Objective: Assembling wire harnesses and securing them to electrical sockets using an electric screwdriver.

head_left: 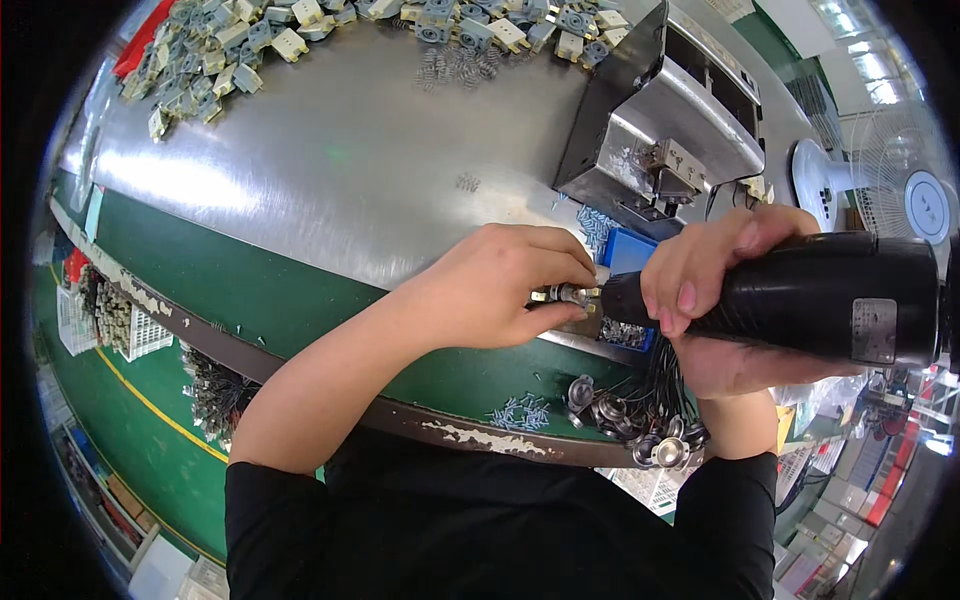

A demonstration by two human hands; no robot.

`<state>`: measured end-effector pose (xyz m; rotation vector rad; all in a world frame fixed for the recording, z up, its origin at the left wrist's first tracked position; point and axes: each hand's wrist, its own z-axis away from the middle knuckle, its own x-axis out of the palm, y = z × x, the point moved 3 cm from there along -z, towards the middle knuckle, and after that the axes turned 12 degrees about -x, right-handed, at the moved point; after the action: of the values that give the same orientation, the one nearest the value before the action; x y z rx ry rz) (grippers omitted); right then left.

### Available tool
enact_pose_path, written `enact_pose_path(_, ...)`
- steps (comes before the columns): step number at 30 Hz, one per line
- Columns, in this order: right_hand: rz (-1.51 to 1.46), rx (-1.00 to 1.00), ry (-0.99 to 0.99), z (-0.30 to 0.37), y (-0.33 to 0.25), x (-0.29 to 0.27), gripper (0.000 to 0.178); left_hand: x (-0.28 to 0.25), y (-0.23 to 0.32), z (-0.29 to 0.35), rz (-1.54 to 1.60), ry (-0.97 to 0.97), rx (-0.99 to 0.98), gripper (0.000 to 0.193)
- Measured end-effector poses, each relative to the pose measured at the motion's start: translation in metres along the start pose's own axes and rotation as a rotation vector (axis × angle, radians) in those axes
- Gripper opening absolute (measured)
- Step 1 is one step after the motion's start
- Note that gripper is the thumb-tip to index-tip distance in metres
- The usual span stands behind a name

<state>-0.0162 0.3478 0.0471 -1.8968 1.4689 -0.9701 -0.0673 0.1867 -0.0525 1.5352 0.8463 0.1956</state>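
My right hand (710,275) is wrapped round a black power screwdriver (810,300) that lies nearly level, its nose toward the left. Between the thumb and fingers of my left hand (510,285) is a small metal-contact part (567,293), dark with brassy tabs. The screwdriver's nose meets or nearly meets this part; its bit is too small to make out. Just beyond the right hand sits a blue tray (628,247), partly covered by the hand and tool. Small metal pieces (622,332) lie in the tray's near part.
A steel feeder machine (665,120) stands at the back right, with loose screws (597,228) beside it. Grey-and-white socket parts (215,55) and springs (460,65) are heaped along the far edge. Wired round metal lampholders (625,415) and more screws (520,412) lie near the front edge.
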Motion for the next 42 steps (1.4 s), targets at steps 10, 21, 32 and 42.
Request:
enact_pose_path(10, 0.019, 0.014, 0.008, 0.007, -0.001, 0.001, 0.101, -0.001, 0.000, 0.000, -0.029, -0.014, -0.022, 0.027)
enact_pose_path(21, 0.076, -0.238, 0.192, -0.053, -0.031, -0.070, 0.115, 0.002, 0.001, -0.002, -0.025, -0.005, 0.027, 0.030)
enact_pose_path(32, 0.419, -0.139, 0.464, -0.060, -0.018, -0.067, 0.118, 0.001, 0.004, -0.003, -0.026, -0.021, -0.012, 0.029)
enact_pose_path(42, 0.378, -0.135, 0.440, -0.059, -0.013, -0.067, 0.116, 0.000, 0.004, -0.003, -0.035, -0.020, -0.022, 0.029)
